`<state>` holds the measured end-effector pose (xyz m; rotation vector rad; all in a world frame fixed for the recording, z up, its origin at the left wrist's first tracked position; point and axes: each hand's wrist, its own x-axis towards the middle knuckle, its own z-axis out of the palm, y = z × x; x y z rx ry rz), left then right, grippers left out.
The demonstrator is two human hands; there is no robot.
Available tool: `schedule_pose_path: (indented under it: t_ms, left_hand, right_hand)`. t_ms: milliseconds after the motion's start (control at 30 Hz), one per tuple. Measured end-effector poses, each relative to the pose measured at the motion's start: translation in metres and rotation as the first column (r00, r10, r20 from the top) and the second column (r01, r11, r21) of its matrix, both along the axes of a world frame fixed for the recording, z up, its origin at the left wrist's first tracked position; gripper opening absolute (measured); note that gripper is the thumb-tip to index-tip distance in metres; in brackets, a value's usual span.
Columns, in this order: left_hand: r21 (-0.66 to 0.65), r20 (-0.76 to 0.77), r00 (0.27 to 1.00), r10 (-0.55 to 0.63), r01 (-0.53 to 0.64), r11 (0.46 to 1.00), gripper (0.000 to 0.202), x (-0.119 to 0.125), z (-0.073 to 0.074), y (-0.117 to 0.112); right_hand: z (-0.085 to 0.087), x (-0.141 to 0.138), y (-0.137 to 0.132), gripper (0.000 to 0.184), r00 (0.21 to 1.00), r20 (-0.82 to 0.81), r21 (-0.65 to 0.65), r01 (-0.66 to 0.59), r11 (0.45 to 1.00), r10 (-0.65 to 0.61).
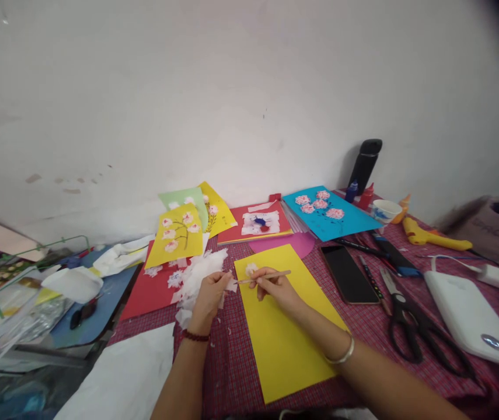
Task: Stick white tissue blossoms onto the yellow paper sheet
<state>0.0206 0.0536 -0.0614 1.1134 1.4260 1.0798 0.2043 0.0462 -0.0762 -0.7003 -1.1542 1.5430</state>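
Table under a red checked cloth (231, 373), filling the lower half of the frame, the worktop for all below; plain yellow sheet (282, 338), lower centre, lying flat and lengthwise before the person, apparently as the working base; white slab-shaped case (468, 318), right edge, set aside out of the hands' way; blue card (341, 224) bearing pink tissue flowers, upper right of centre, propped toward the wall with other finished-looking cards; yellow card (177, 239) with a drawn branch and blossoms, upper left of centre, overlapping a red sheet (148, 294); black scissors (411, 326), right of centre, blades pointing up the frame, within easy reach; dark phone (349, 273), face up, just right of the yellow sheet; heap of white tissue (199, 274), just left of the sheet, kept beside the left hand as ready stock; left hand (209, 294), centre, fingers pinched closed on a tissue scrap (231, 286) at the sheet's left edge; right hand (275, 287), centre, over the sheet's top end, closed pencil-fashion on a thin wooden stick (267, 276), held level so its left tip meets the scrap; small tissue blossom (251, 268), on the sheet's top left corner, just above the stick
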Motion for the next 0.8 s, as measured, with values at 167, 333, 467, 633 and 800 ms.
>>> schedule_pose_path:
  t_ms: [167,333,467,633,800]
  left_hand:
    - [0.025,-0.002,1.0,-0.023,0.023,0.999,0.03,0.004,0.002,-0.003]
    - [-0.021,0.105,0.992,-0.065,0.067,0.998,0.037,0.002,0.002,-0.003]
    - [-0.053,0.333,0.933,-0.136,0.162,0.985,0.02,-0.003,0.0,0.0]
    - [-0.062,0.365,0.91,-0.198,0.236,0.97,0.024,-0.008,-0.002,0.001]
    - [-0.016,0.33,0.916,-0.23,0.249,0.968,0.021,-0.009,-0.003,0.001]
  right_hand:
    - [-0.003,-0.003,0.001,0.018,0.998,0.064,0.002,0.023,1.0,-0.023]
    - [-0.005,-0.001,0.003,0.018,0.996,0.081,0.019,0.03,0.999,-0.032]
    - [-0.005,0.001,0.003,0.018,0.995,0.082,0.019,0.049,0.999,-0.05]
    - [-0.004,0.003,0.004,0.018,0.997,0.045,0.029,0.056,0.998,-0.058]
    - [-0.004,0.004,0.004,0.017,0.998,0.025,0.029,0.057,0.998,-0.057]
